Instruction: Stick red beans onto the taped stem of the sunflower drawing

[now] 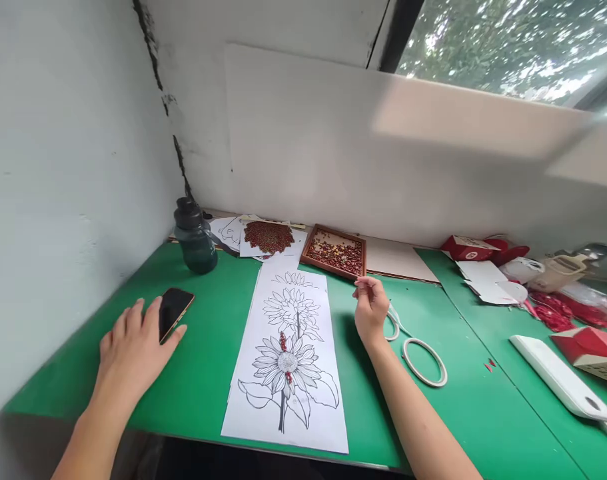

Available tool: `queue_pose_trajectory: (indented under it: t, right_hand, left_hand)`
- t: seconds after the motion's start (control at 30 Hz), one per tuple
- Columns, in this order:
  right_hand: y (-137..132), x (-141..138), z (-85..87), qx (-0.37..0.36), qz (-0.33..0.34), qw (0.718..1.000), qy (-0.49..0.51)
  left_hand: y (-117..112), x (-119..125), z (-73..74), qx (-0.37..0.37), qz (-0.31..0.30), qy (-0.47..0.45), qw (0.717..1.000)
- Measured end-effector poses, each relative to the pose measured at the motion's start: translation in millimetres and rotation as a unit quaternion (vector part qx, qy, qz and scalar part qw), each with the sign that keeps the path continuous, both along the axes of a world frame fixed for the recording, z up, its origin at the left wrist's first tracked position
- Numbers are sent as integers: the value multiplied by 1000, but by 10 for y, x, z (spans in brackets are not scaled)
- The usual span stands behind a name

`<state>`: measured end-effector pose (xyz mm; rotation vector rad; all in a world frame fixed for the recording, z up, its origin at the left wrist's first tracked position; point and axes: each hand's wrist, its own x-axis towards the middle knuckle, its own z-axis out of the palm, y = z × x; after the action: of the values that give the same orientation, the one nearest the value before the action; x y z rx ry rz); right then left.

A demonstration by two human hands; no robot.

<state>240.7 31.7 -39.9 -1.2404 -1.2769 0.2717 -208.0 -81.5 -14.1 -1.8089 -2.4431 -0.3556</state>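
My left hand [133, 340] rests at the left of the green table, its thumb and fingers around the near end of a dark smartphone [177, 308]. My right hand [371, 305] is closed in a pinch just in front of a brown wooden tray [333, 269] of red-brown and yellowish beans or seeds. Whatever the fingertips hold, if anything, is hidden. Between my hands lies a long white paper sheet [236, 419] with printed sunflower outlines. Small red beans sit on one petal above the lower flower's centre, and a few more just below it.
A dark water bottle [196, 240] stands by the left wall. Behind the sheet lies a paper bearing a seed-covered shape [269, 238]. To the right are a coiled white cable [425, 362], a white power strip [563, 377], red boxes [468, 248] and red shredded material [553, 312].
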Motion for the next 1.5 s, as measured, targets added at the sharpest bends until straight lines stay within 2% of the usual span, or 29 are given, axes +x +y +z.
queue_pose_trajectory:
  t: [0.03,0.1,0.3,0.4,0.53,0.6,0.67,0.73,0.77,0.83,0.87,0.9,0.97,1.07,1.17,1.3,1.4,1.5]
  right_hand:
    - [9,1,-3,-1,-1,1000,9]
    - [28,-8,-10,-11,5,1000,22]
    - [0,10,-40,-23,5,999,34]
    - [-22,41,-45,-21,-3,999,35]
    - [-25,48,-42,-28,-1,999,32]
    - [-18,43,-41,-33,0,999,31]
    - [-8,39,-44,-38,1,999,31]
    - [0,39,-50,-41,6,999,32]
    - [3,39,-53,-41,8,999,34]
    - [4,42,-57,-43,13,998,38]
    - [4,44,-57,-45,15,998,41]
    - [2,46,-56,-46,17,998,43]
    - [-3,48,-50,-49,18,997,48]
    - [-7,48,-35,-53,15,997,52]
    - [-2,43,-22,-55,16,997,53]
    - [11,44,-26,-58,17,997,56]
    - [15,51,-35,-60,18,996,61]
    - [10,58,-41,-62,18,996,65]
  left_hand:
    - [-49,-114,-31,-30,17,-12,999]
    - [-64,-233,-39,-64,13,-36,997]
    - [68,-131,137,-97,17,-23,995]
    - [67,-165,143,-101,24,-35,994]
    - [136,-361,126,-127,41,-133,982]
    - [186,-434,139,-123,45,-170,977]
    - [199,-445,158,-105,50,-245,962]
    - [151,-391,177,-73,59,-381,920]
    - [106,-344,186,-58,69,-461,883]
    - [-18,-227,214,-43,65,-622,780]
    - [-93,-160,236,-49,59,-674,735]
    - [-175,-89,266,-31,70,-707,704]
    - [-356,74,339,-5,77,-751,656]
    - [-650,389,442,37,57,-797,601]
    - [-897,773,488,17,55,-837,544]
    - [-1062,1214,516,-24,48,-867,495]
    - [-1106,1351,539,-77,71,-887,451]
    - [-1088,1266,536,-114,54,-895,428]
